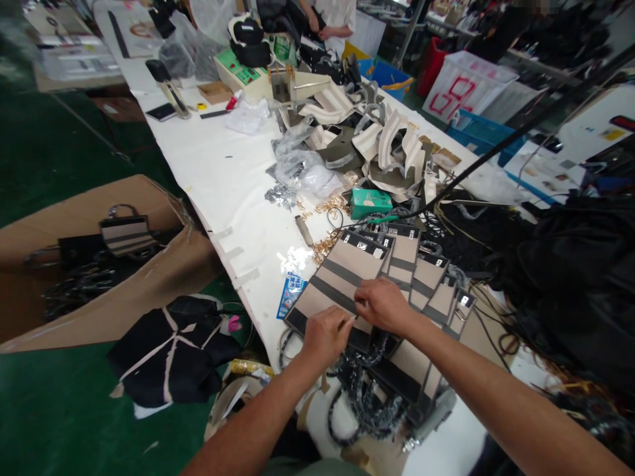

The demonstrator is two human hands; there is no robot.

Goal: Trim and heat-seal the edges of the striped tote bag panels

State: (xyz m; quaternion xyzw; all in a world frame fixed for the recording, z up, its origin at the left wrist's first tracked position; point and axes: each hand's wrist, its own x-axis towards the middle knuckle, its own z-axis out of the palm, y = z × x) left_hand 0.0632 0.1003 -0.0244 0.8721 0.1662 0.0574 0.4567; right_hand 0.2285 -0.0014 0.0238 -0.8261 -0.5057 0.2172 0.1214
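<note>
A beige handbag with dark stripes (pixel 342 261) lies flat on top of a pile of similar bags on the white table. My left hand (pixel 326 336) rests on its near part, fingers pinched together around something too small to name. Just to the right, my right hand (pixel 384 304) presses curled fingers to the bag's dark lower stripe; what they hold is hidden. Plastic-wrapped handles (pixel 367 403) stick out of the pile toward me. A blue printed packet (pixel 291 295) lies at the bag's left edge.
Gold-coloured metal fittings (pixel 325 246), a green box (pixel 370 202) and a heap of beige strips (pixel 342 142) lie farther up the table (pixel 198 155). A cardboard box (pixel 188 248) with bags stands left on the floor. Black material (pixel 585 277) is piled right. A person sits behind.
</note>
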